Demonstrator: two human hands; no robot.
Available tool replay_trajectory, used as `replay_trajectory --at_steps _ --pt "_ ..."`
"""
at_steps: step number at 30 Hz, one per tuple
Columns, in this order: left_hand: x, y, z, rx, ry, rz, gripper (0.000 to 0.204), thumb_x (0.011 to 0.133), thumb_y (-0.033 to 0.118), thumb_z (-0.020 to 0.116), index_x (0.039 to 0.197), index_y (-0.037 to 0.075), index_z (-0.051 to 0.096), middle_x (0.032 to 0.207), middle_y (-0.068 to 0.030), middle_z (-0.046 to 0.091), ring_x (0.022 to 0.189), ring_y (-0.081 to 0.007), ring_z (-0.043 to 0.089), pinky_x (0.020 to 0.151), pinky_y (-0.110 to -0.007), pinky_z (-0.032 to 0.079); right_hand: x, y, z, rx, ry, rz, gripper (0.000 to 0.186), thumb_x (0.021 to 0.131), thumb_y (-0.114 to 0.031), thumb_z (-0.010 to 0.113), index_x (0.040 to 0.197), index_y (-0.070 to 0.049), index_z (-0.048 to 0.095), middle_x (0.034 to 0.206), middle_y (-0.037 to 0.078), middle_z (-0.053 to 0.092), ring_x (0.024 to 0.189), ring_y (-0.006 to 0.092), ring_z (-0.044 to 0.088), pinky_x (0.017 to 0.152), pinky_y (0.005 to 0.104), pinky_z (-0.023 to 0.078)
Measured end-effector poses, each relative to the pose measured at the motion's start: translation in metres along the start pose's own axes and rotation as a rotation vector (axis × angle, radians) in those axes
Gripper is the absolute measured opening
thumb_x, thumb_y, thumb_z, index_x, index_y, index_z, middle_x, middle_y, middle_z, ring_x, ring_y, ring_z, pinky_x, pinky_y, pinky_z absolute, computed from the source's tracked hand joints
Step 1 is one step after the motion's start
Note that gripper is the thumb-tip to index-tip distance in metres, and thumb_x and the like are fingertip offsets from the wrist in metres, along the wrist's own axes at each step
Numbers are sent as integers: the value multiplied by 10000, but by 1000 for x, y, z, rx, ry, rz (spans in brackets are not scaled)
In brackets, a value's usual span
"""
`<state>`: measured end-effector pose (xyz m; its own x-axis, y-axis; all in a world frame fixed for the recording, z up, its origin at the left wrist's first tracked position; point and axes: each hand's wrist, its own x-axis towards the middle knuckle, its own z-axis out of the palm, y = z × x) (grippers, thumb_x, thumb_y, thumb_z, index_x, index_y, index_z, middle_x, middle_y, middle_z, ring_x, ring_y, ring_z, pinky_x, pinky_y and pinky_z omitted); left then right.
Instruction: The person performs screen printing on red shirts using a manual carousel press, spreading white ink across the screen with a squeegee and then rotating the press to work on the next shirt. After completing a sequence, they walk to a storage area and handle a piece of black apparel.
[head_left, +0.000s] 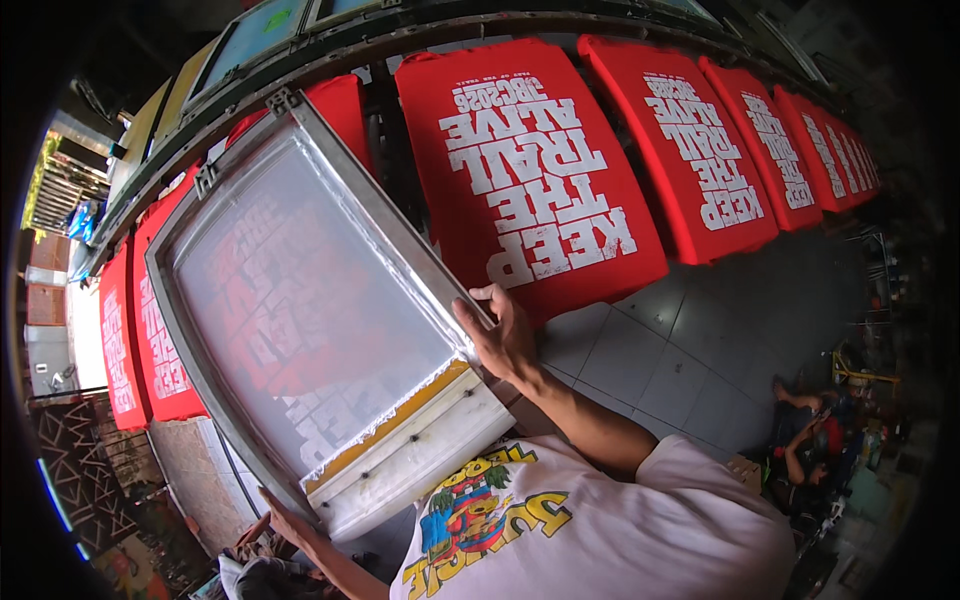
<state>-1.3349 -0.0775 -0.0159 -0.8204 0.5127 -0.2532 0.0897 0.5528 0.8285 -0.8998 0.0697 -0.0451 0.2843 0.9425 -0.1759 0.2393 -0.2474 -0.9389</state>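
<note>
A screen printing frame (380,210) with grey metal sides and translucent mesh is tilted up in front of me, over a red shirt whose print shows dimly through the mesh. My right hand (500,338) grips its right side near the lower corner. Lower down, my left hand (290,522) holds the left corner of the near end, its fingers partly hidden. A wide pale board with an amber strip (410,440), which looks like a squeegee, lies across the near end of the frame. Metal clips (283,100) sit at the far end.
Several red shirts (425,180) with white block lettering lie stretched on boards in a row, left and right of the frame. A long metal rail (400,45) runs behind them. Grey floor tiles (640,360) show to the right. Another person (805,440) sits low at the far right, beside clutter.
</note>
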Motion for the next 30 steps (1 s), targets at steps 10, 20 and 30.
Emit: replay_trajectory --at_steps 10,20,30 --pt "134 -77 -103 177 7 86 737 1030 591 519 1201 -101 707 1062 -176 739 893 -237 665 864 -361 529 -64 -13 113 -4 47 30 563 944 -500 725 1094 16 558 719 107 581 635 188 570 608 361 466" --pt "169 3 -7 78 -259 141 704 1027 579 561 875 -87 733 637 3 488 588 -88 325 518 -319 284 -60 -7 101 -108 302 84 555 967 -513 681 1190 -5 653 956 199 721 891 283 711 794 385 534" --pt "197 51 83 -53 -373 128 645 999 584 616 639 51 578 562 43 379 527 -77 287 500 -313 227 -11 -2 93 -36 459 82 535 959 -497 706 1058 25 638 951 180 688 861 258 657 820 381 512"
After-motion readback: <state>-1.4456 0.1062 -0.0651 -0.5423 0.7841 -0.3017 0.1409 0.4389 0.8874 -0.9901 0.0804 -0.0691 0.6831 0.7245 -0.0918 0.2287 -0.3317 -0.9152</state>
